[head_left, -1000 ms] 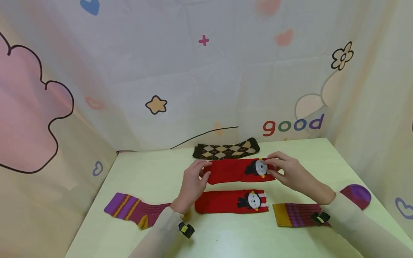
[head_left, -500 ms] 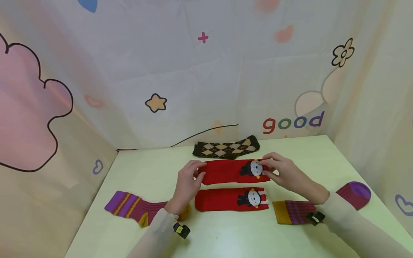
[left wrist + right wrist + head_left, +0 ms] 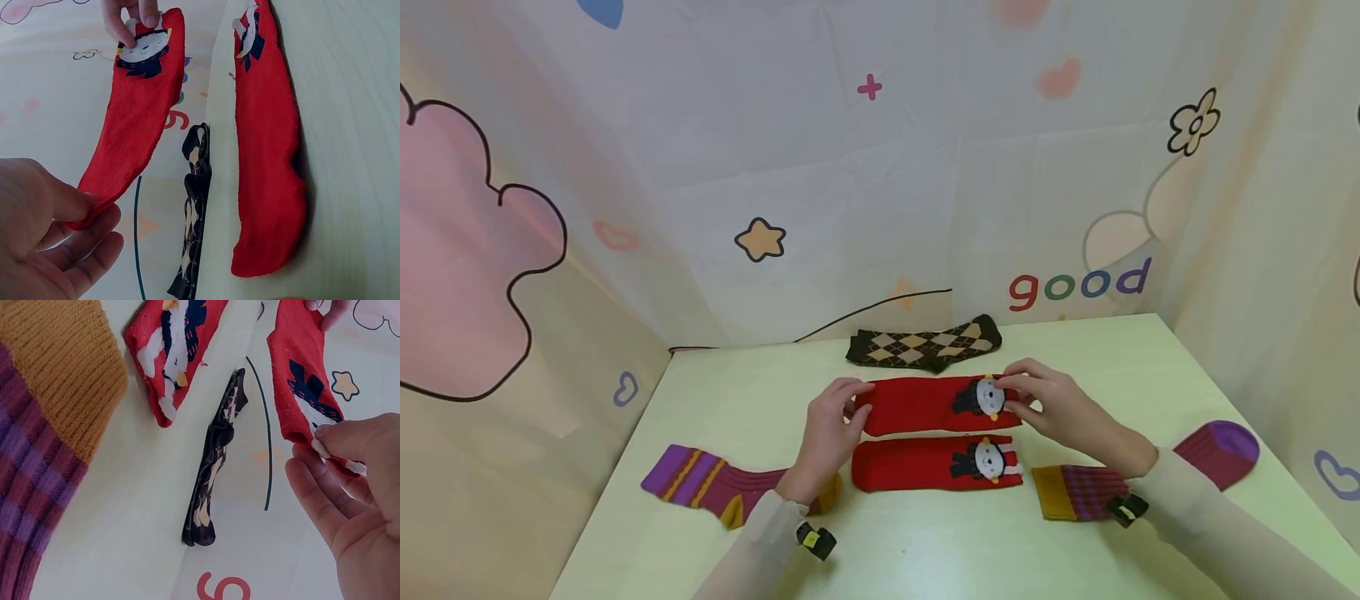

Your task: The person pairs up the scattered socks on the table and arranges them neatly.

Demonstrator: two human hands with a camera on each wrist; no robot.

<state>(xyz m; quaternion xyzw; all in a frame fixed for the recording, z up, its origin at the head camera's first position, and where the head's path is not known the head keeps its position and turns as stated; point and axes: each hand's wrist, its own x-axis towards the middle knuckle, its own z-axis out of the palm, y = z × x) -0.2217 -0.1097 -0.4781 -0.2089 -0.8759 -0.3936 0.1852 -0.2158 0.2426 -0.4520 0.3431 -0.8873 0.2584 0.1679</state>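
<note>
Nearest, two light sleeves reach in over a pale green table, each wrist bearing a small black camera. Under the left forearm lies a purple-and-maroon striped sock with a mustard heel, its far end partly covered. Under the right forearm lies a ribbed striped sock, mustard cuff pointing inward and purple toe outward, its middle hidden by the arm. Between these two, a red sock rests flat, its appliquéd animal face towards the right.

Just beyond it, a second red sock is held up off the table, stretched lengthwise between both hands. The left hand pinches its plain end, thumb above and fingers beneath; the right hand pinches the end with the matching face, its thumb on the patch.

Farther back, brown-and-beige argyle socks lie near the table's rear edge. Behind them hangs a pale cloth backdrop printed with hearts, a star, a flower and the word "good".
</note>
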